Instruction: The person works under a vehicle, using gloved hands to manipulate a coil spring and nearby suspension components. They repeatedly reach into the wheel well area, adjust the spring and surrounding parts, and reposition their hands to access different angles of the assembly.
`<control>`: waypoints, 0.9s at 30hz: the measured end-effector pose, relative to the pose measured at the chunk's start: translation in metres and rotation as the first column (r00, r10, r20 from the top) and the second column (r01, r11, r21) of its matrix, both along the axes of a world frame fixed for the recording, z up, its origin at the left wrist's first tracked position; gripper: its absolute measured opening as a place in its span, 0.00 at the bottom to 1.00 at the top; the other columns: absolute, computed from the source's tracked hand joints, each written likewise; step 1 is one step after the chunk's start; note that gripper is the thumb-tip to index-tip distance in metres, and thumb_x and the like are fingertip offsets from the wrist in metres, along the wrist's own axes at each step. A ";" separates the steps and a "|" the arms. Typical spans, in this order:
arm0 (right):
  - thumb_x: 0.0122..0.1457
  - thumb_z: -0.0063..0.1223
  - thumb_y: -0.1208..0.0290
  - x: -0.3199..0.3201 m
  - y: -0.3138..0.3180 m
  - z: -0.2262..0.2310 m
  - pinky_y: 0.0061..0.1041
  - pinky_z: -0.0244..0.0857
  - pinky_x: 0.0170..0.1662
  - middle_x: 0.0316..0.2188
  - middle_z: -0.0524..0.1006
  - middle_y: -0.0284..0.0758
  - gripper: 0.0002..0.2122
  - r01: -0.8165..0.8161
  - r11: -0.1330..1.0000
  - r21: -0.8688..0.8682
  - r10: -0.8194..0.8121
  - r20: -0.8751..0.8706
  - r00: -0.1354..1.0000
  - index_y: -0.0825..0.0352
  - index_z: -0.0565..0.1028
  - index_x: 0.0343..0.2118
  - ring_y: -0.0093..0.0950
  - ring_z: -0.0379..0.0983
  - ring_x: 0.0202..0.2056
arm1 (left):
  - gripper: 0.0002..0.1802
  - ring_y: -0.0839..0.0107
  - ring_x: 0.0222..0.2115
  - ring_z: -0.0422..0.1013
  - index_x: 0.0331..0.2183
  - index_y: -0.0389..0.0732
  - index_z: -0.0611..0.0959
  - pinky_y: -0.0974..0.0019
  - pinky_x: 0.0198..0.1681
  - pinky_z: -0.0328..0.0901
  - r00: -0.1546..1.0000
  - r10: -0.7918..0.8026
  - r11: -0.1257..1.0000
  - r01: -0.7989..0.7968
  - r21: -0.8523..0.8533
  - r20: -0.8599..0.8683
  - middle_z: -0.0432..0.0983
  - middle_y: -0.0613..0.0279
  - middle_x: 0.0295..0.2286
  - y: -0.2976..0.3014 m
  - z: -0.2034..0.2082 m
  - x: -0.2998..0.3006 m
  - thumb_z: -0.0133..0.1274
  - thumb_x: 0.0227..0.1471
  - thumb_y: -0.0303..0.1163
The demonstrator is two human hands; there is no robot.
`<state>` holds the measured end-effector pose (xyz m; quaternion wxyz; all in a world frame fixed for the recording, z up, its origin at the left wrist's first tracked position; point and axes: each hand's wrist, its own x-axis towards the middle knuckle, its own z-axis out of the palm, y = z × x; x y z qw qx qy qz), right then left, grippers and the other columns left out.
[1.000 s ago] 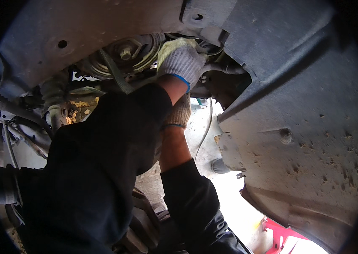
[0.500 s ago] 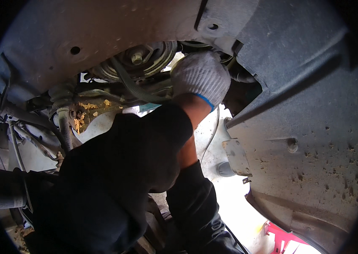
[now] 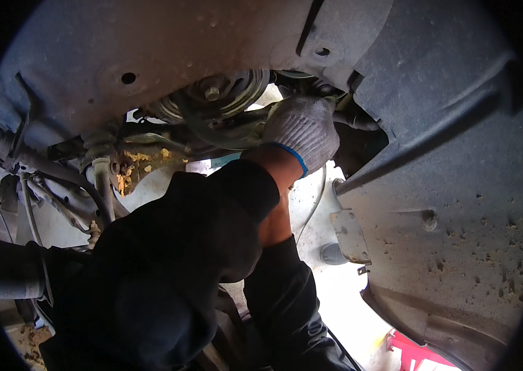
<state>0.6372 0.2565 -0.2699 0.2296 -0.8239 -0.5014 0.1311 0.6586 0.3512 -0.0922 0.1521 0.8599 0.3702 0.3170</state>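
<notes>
Gloved left hand (image 3: 303, 131): back shown, fingers hidden; whether spread or pinching cannot be told. Right hand: concealed behind the left, state likewise undeterminable. Ribbed belt (image 3: 227, 143): slung below the bolted pulley (image 3: 212, 94), run toward the glove. Step, as judged: belt handled by feel; steady control of slack seems called for.

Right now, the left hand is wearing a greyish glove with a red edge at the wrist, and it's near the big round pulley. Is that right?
Not quite: the wrist edge is blue, not red. The head view shows it. The left hand does wear a greyish glove, and it is near the big round pulley.
</notes>
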 end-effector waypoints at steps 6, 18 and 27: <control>0.73 0.26 0.51 0.001 -0.003 0.000 0.33 0.39 0.73 0.72 0.54 0.34 0.27 0.002 1.000 -0.008 -0.002 0.004 1.000 0.56 0.53 0.71 0.31 0.46 0.72 | 0.10 0.47 0.34 0.79 0.32 0.37 0.84 0.50 0.40 0.73 0.989 -0.017 1.000 0.014 0.023 0.144 0.81 0.44 0.30 -0.011 0.005 -0.005 0.53 0.48 0.30; 0.73 0.26 0.51 -0.012 0.051 -0.016 0.34 0.39 0.72 0.72 0.53 0.34 0.27 -0.062 0.996 0.068 0.057 0.077 0.995 0.56 0.53 0.71 0.31 0.46 0.72 | 0.14 0.57 0.41 0.78 0.37 0.40 0.89 0.56 0.45 0.71 0.974 -0.179 0.967 0.200 0.158 -0.140 0.84 0.57 0.36 0.015 -0.011 -0.003 0.55 0.52 0.34; 0.73 0.26 0.52 0.041 0.089 0.010 0.34 0.40 0.72 0.72 0.54 0.34 0.26 -0.133 0.990 0.042 0.094 0.499 0.861 0.56 0.54 0.71 0.32 0.47 0.72 | 0.12 0.57 0.42 0.79 0.33 0.41 0.91 0.57 0.48 0.72 0.920 -0.231 0.925 0.308 0.221 -0.316 0.84 0.53 0.38 0.020 0.003 -0.007 0.55 0.51 0.33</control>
